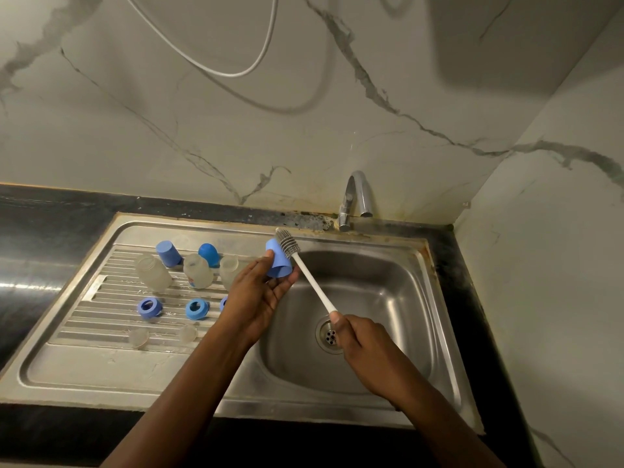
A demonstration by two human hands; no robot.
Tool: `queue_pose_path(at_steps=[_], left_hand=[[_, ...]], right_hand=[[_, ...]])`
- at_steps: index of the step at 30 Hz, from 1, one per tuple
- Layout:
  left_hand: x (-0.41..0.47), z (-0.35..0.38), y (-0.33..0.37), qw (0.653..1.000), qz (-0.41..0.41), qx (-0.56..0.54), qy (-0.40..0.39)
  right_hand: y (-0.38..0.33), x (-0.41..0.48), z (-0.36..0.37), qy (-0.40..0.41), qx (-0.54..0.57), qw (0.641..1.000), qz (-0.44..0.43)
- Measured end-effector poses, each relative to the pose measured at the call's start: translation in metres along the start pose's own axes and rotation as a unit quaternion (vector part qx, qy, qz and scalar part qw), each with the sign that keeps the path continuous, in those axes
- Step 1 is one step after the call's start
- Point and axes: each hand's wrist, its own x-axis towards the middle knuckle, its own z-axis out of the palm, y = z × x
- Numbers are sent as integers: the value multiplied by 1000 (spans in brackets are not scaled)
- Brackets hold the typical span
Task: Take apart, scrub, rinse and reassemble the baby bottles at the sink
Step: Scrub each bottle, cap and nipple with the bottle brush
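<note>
R hand (pixel 363 336) is nearest, over the drain (pixel 329 334). Its fingers are curled tight round the low end of the bottle brush (pixel 310 276), thumb laid along the white handle. From those fingers the handle slants up and away to a grey ribbed head, which lies against the upper side of a blue cap (pixel 277 261). L hand (pixel 256 292), palm up, holds that cap: thumb tip on its side, fingers cupped under it. Cap is matte mid-blue, tapered and tilted, wide end toward the palm, above the left edge of the sink (pixel 388 282).

Left of the L fingers, on the ribbed drainboard (pixel 84 363), near to far:
- 2 clear teats (pixel 139 337) (pixel 188 333)
- 3 blue screw rings (pixel 149 308) (pixel 196 309) (pixel 223 303), 3rd half hidden by the wrist
- 3 frosted clear bottles (pixel 153 273) (pixel 197 271) (pixel 229 270) w/o tops
- 2 more blue caps (pixel 169 253) (pixel 209 253) just behind them

Beyond the brush head stands a chrome tap (pixel 354 201) at the marble wall. A white cord (pixel 236 74) loops higher up.
</note>
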Motion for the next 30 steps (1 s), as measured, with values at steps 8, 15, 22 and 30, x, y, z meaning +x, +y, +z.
queue_pose_path(at_steps=[8,15,22,30], left_hand=[[4,-3,-1,1000,13,3,25],[4,-11,6,999,18,-10,40],[0,-8,-2,1000,6,-6,20],[-2,-2,3,999,-4,-31,12]], right_hand=[[-5,-2,-1,-4,-1,1000,-4],[4,-19,3,-13,-1,1000,-4],[3,-14,2,-6,0,1000,5],[-6,0,2,-5,6,1000,3]])
